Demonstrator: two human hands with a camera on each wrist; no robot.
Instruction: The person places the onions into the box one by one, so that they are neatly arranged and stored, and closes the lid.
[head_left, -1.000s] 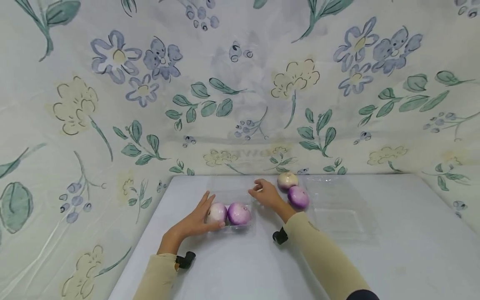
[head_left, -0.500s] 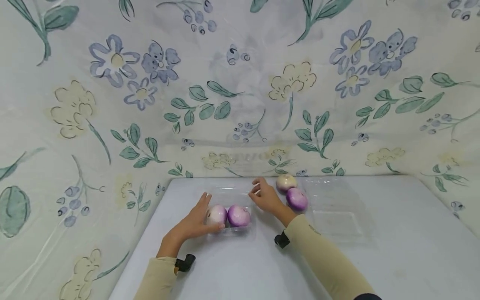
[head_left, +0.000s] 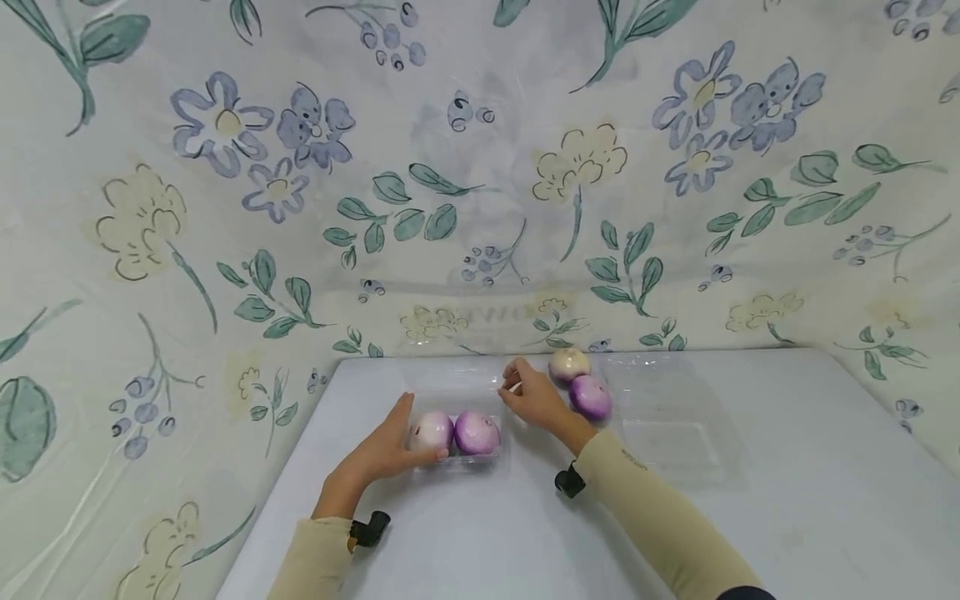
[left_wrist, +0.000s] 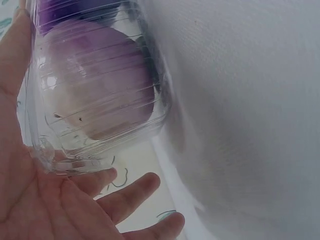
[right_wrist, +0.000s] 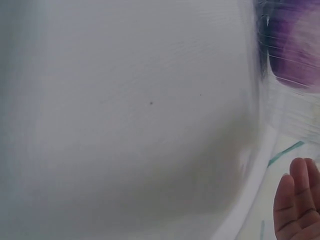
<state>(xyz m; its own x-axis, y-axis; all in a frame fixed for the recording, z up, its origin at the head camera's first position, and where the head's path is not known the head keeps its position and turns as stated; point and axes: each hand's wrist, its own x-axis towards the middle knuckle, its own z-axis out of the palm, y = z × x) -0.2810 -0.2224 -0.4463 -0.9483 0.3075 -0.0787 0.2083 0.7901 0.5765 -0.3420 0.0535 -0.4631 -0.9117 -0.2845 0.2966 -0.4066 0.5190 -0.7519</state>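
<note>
Clear-plastic packaging [head_left: 477, 459] holds 2 onions [head_left: 476, 433]; the left hand [head_left: 384, 447] spreads against it, the right hand [head_left: 534, 398] curves loosely nearby. Uneven pressure could tip it.

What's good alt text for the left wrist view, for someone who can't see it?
A left hand touches a clear plastic container with a pale purple onion inside and part of a second, darker purple onion at the top edge. A white surface fills most of the right side.
</note>
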